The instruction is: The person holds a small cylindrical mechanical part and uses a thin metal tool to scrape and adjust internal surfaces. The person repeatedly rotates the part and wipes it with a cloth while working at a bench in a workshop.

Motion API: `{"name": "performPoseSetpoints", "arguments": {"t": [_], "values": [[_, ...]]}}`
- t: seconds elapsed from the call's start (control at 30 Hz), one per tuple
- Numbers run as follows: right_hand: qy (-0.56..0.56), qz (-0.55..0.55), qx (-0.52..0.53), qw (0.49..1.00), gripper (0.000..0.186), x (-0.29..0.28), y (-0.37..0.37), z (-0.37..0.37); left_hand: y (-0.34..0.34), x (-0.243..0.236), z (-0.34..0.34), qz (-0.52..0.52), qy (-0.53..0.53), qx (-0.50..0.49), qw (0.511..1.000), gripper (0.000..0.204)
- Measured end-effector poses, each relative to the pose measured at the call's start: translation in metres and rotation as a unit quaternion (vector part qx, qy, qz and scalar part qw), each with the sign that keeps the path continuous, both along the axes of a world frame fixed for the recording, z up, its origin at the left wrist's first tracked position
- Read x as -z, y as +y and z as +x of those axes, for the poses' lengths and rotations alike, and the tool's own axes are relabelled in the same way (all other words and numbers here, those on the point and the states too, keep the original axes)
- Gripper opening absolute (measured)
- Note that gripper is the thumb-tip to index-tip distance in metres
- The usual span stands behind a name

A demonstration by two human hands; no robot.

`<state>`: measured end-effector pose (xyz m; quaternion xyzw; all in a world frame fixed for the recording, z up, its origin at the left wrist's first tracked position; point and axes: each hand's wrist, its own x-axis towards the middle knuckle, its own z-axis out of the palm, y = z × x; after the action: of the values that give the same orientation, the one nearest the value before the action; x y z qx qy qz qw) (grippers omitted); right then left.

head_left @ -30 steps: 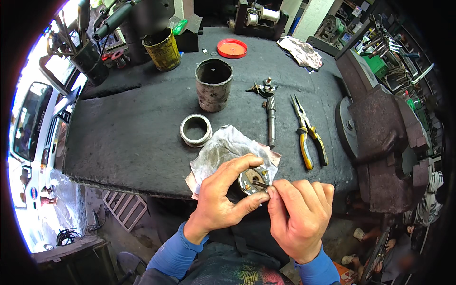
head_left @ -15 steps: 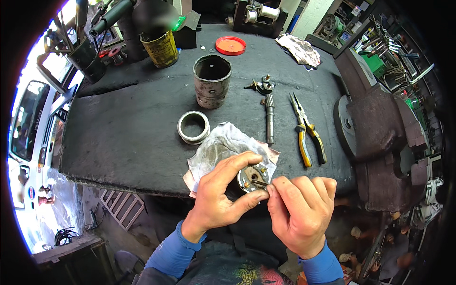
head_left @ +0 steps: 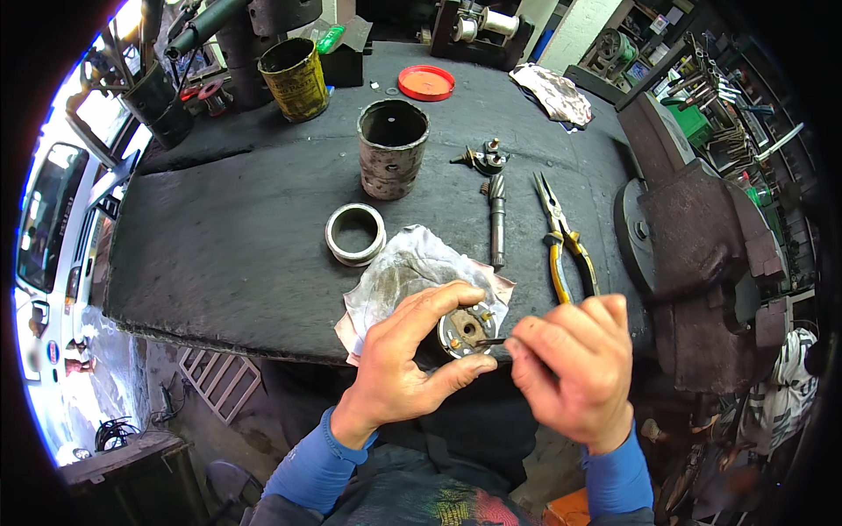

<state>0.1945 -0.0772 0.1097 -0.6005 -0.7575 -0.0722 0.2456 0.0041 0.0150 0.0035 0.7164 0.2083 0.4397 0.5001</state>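
My left hand (head_left: 395, 359) is closed around the edge of a round metal plate (head_left: 453, 327) with a centre hole and small brass-coloured studs. My right hand (head_left: 579, 373) pinches a thin dark metal piece (head_left: 495, 342) whose far end reaches the lower right of the plate. Whether it touches the plate I cannot tell. Beneath and beyond the left hand lies a stained white rag (head_left: 412, 259). A metal ring (head_left: 355, 259) rests beside the rag. Long-nose pliers (head_left: 554, 210) with yellow and black handles lie beyond the right hand, next to a toothed metal shaft (head_left: 498, 223).
An open worn metal cylinder (head_left: 390, 171) stands mid-bench, with a small metal part with studs (head_left: 488, 158) to its right. Farther back are a red lid (head_left: 426, 84), a yellow can (head_left: 296, 92) and a patterned cloth (head_left: 553, 92). A heavy vise (head_left: 702, 237) stands at the right.
My right hand has drawn back slightly to the right, exposing more of the thin piece and covering the pliers' handle ends. My left hand still holds the round plate in nearly the same place.
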Motion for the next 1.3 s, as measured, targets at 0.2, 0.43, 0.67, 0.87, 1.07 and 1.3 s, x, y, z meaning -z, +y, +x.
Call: {"name": "performPoseSetpoints", "arguments": {"t": [0.2,0.43,0.67,0.87,1.07,1.3], "values": [[0.003,-0.041,-0.066,0.997,0.022,-0.009,0.013,0.018,0.001,-0.002,0.000,0.019,0.005,0.002,1.000,0.066],[0.018,-0.047,-0.072,0.996,0.023,-0.008,0.016,0.026,0.002,-0.003,0.002,0.021,0.006,0.009,1.000,0.067],[0.006,-0.054,-0.083,0.995,0.023,-0.010,0.023,0.032,0.003,-0.004,0.001,0.008,0.000,0.016,1.000,0.067],[-0.006,-0.046,-0.087,0.995,0.022,-0.012,0.023,0.030,0.002,-0.005,0.002,0.001,0.001,0.015,1.000,0.066],[-0.050,0.011,0.010,0.999,0.022,-0.003,-0.001,0.002,0.001,-0.004,0.000,0.013,0.004,-0.001,1.000,0.067],[-0.088,0.054,0.153,0.983,0.026,0.015,-0.032,-0.033,-0.002,-0.005,0.005,0.022,0.000,-0.010,1.000,0.068]]}}
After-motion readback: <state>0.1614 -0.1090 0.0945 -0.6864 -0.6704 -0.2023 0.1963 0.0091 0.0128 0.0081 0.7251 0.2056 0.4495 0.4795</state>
